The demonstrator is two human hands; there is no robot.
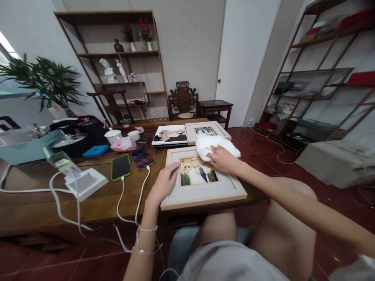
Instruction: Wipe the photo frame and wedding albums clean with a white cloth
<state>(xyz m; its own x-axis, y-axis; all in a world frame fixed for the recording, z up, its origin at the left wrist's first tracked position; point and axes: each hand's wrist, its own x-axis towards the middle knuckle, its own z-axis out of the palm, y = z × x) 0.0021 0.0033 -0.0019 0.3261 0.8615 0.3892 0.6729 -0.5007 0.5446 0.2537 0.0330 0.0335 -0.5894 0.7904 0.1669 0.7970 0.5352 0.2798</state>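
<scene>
Head view: cloth is gripped by right fingers atop the near frame, which could be skewed by uneven pressure; left fingers: grip cannot be told.

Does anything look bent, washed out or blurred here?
All in the head view: the left shelf and right shelf lean outward, perhaps from wide-angle stretching; the window looks washed out; the bright white cloth shows little texture; blocky pixels hide part of the photo stack.
</scene>
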